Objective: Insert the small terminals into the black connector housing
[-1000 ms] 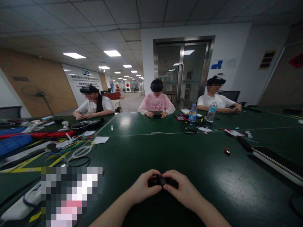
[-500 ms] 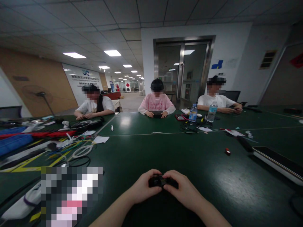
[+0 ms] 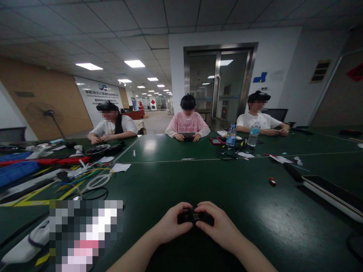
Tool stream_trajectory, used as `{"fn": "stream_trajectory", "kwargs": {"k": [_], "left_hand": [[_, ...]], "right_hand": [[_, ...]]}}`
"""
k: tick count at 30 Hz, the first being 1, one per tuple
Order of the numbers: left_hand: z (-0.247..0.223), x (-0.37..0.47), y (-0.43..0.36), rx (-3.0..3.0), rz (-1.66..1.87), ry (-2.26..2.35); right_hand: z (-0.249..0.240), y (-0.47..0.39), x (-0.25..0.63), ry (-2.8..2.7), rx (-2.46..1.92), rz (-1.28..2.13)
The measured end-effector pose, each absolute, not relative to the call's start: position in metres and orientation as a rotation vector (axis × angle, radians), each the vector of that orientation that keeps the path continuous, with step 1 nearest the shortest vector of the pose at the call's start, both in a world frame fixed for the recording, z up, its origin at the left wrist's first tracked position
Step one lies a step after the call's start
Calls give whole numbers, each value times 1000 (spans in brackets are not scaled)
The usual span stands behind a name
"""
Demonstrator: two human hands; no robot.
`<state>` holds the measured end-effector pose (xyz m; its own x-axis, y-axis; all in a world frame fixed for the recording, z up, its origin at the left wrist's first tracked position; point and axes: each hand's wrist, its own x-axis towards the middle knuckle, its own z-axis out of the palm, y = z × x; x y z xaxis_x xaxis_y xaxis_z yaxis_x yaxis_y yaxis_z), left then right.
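Near the front of the green table (image 3: 159,185), my left hand (image 3: 171,223) is closed on the left end of a small black object (image 3: 195,216). The other end is in my right hand (image 3: 219,223), so both hands hold it together. A paler, brownish patch shows at its middle, between my thumbs. My fingers cover much of it, and its exact kind cannot be made out. Both index fingers lie along the far side, with the thumbs on the near side.
Cables (image 3: 99,181), a blue tray (image 3: 19,170) and a power strip (image 3: 25,245) lie to the left. At right are a tablet-like device (image 3: 333,190) and a small red item (image 3: 272,181). Two water bottles (image 3: 231,135) stand farther back. Several people wearing headsets sit across the table.
My right fingers have risen very slightly over the black object. Both hands keep their hold in nearly the same place.
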<state>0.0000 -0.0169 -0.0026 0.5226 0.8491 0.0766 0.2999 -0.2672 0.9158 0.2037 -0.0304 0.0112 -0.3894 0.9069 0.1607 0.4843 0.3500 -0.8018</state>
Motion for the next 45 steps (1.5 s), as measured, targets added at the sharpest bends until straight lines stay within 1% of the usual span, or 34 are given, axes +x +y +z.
{"fn": "stream_trajectory", "kwargs": {"k": [17, 31, 45], "left_hand": [[-13, -4, -11, 1735, 757, 868], [-10, -4, -13, 1698, 750, 866], [-8, -4, -15, 1707, 726, 885]], "right_hand": [[11, -29, 202, -1936, -1150, 978], [8, -28, 203, -1871, -1156, 1020], [4, -14, 217, -1674, -1208, 982]]}}
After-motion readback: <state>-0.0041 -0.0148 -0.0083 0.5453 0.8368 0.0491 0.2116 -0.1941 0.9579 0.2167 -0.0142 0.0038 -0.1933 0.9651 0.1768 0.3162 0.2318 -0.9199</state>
